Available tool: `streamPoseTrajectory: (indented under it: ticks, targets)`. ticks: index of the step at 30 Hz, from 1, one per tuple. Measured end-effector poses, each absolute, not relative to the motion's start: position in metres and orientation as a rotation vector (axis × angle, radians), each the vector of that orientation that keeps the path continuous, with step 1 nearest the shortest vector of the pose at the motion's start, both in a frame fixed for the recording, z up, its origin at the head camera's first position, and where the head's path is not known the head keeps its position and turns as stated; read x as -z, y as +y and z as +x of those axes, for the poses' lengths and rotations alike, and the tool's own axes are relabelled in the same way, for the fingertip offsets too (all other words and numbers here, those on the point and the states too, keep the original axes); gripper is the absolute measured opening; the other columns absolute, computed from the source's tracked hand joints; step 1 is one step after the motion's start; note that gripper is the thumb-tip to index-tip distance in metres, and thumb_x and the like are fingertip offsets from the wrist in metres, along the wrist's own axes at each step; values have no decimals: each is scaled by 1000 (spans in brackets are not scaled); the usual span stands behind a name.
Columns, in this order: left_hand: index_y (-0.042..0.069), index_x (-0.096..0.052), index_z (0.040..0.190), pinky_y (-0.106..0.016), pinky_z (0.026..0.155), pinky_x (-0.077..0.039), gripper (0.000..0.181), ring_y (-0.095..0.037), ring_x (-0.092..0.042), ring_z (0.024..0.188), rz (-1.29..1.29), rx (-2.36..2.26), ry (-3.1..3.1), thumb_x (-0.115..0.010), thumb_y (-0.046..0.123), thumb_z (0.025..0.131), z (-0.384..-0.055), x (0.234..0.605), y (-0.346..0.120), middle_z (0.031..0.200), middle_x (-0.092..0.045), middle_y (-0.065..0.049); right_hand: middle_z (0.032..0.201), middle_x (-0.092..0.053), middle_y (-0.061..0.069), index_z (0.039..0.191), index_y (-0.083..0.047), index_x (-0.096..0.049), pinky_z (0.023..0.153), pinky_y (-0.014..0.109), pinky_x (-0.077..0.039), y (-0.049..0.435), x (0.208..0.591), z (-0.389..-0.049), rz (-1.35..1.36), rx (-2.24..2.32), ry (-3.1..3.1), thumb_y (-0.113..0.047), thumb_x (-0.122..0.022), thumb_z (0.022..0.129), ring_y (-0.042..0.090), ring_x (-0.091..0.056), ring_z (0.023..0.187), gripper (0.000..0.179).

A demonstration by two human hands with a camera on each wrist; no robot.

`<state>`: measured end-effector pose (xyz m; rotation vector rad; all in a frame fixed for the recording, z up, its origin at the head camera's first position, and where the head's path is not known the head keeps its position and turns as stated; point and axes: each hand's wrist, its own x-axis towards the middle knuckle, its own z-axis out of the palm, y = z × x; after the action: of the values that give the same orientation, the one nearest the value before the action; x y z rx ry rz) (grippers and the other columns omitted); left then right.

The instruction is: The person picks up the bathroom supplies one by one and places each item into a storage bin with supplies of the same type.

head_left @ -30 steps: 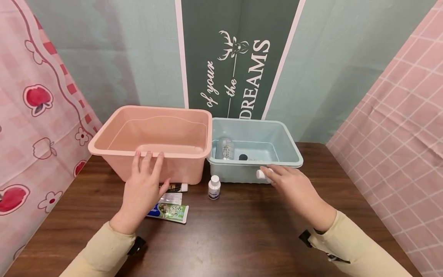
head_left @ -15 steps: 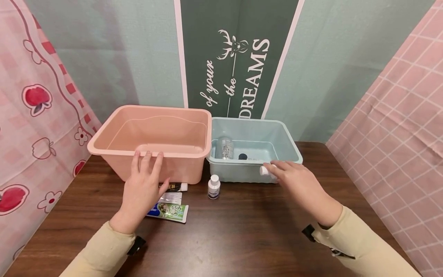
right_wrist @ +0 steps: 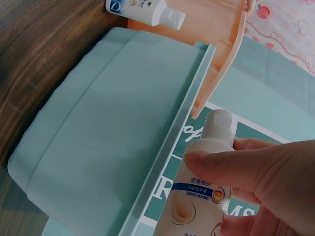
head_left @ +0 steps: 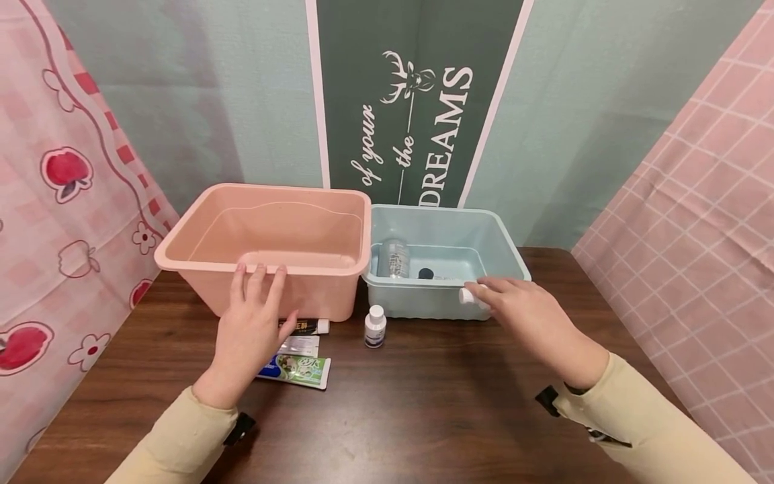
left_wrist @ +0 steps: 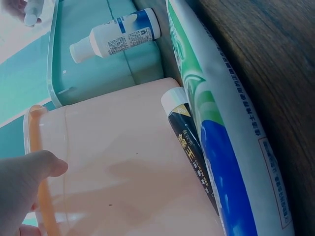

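My right hand (head_left: pixel 535 316) grips a small white conditioner bottle (right_wrist: pixel 194 191) at the front rim of the blue bin (head_left: pixel 393 300). In the right wrist view the thumb presses on its shoulder, just below the white cap. The left hand (head_left: pixel 250 329) rests its straight fingertips on the front rim of the pink bin (head_left: pixel 320 296). Its thumb points over the outer wall in the left wrist view. Another small white bottle (head_left: pixel 375 329) stands on the table before the two bins. Inside the blue bin lie a clear bottle (head_left: pixel 396 259) and a dark round cap (head_left: pixel 426 273).
Beside the left hand lie a black tube (left_wrist: pixel 189 147) with a white cap, a whitish tube (head_left: pixel 300 346) and a green and blue tube (head_left: pixel 302 371). The bins stand side by side on the brown wooden table (head_left: pixel 435 410). Cloth hangs (head_left: pixel 580 121) behind and on both sides.
My right hand has shifted a little right and slightly up along the blue bin's front rim, with the bottle in its grip. The left hand stays where it was on the pink rim.
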<state>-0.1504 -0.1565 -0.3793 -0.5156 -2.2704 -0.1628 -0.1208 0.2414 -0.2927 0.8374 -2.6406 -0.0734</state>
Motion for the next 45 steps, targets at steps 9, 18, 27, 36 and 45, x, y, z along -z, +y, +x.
streamPoseTrajectory:
  ticks: [9, 18, 27, 36, 45]
  targets:
    - [-1, -44, 133, -56, 51, -50, 79, -53, -30, 125, -505, 160, -2257, -77, 30, 68, -151, 378, -156, 125, -42, -31, 109, -65, 8, 120, -11, -63, 77, 44, -50, 246, 288, -122, 860, 60, -2646, 3, -77, 68, 28, -63, 94, 55]
    - [0, -44, 133, -56, 52, -50, 79, -53, -30, 124, -512, 167, -2259, -78, 29, 68, -152, 379, -154, 126, -41, -31, 113, -63, 9, 123, -11, -61, 74, 47, -50, 252, 284, -128, 834, -4, -2713, 3, -73, 72, 31, -63, 95, 55]
    - [0, -45, 133, -55, 50, -50, 78, -53, -30, 125, -507, 168, -2258, -77, 29, 68, -151, 380, -154, 125, -42, -31, 112, -64, 9, 123, -11, -62, 72, 46, -50, 253, 280, -131, 842, 2, -2730, 3, -73, 73, 30, -63, 94, 53]
    - [0, -45, 132, -57, 52, -50, 77, -53, -31, 124, -494, 169, -2243, -76, 29, 68, -152, 382, -155, 125, -42, -32, 113, -64, 9, 122, -10, -62, 74, 47, -50, 253, 278, -135, 825, 25, -2725, 2, -73, 73, 33, -62, 94, 53]
    - [-1, -46, 132, -57, 52, -50, 77, -53, -31, 125, -492, 169, -2237, -77, 28, 68, -152, 382, -154, 125, -42, -32, 112, -64, 9, 122, -9, -62, 72, 47, -49, 254, 279, -137, 821, 20, -2722, 4, -72, 72, 35, -62, 90, 52]
